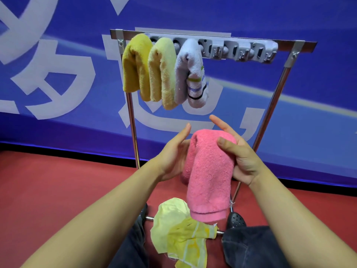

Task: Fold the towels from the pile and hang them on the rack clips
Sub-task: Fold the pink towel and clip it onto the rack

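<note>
A folded pink towel [209,171] hangs doubled over in front of me, below the rack. My right hand [243,157] grips its upper fold, thumb across the front. My left hand [173,153] rests flat against the towel's left side with straight fingers. On the grey clip bar [241,50] of the metal rack hang a mustard towel [135,64], a pale yellow towel [164,72] and a white towel [191,74] with a printed band. Several clips to the right of them are bare. A crumpled light yellow towel [183,231] lies on the floor between my legs.
The rack's chrome posts [133,128] stand on a red floor [58,190], its lower crossbar partly under the yellow towel. A blue banner wall [58,74] stands right behind it. My dark trouser legs and a black shoe [235,219] flank the floor towel.
</note>
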